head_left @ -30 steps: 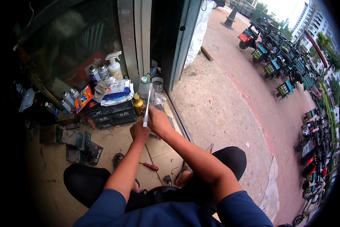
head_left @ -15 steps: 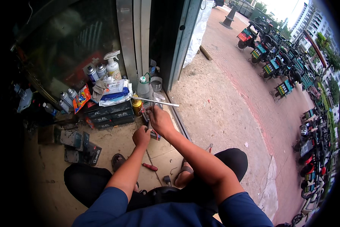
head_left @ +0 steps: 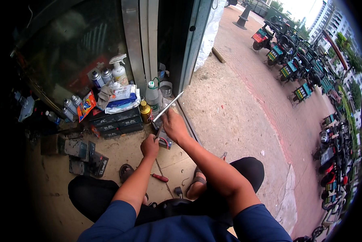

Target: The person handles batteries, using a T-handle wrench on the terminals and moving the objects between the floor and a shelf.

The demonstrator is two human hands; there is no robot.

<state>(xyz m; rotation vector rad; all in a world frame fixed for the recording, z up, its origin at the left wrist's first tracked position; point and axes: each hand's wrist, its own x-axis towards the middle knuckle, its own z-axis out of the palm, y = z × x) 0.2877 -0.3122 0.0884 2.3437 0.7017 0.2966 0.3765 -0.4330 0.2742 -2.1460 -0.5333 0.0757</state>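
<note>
My right hand (head_left: 173,125) is closed on a tool with a long silver bar (head_left: 175,99), angled up to the right, above a dark battery-like block (head_left: 167,141) with a red wire. Just below and left of it, my left hand (head_left: 150,146) is closed at the block's left side, around something I cannot make out. A yellow spray can (head_left: 145,113) and a white-capped bottle (head_left: 152,97) stand behind my hands. A red-handled screwdriver (head_left: 160,177) lies on the tiles between my sandalled feet, near a small dark object (head_left: 178,192).
Stacked black batteries (head_left: 114,123) hold packets and spray bottles by the glass panel. More battery blocks (head_left: 78,149) sit left on the tiles. A door track (head_left: 188,123) borders the concrete at right, where pliers (head_left: 224,155) lie. Parked scooters (head_left: 294,68) line the paving.
The silver bar has swung from upright to pointing right, then to a diagonal up to the right. My right hand has shifted slightly with it; my left hand stays low beside the block.
</note>
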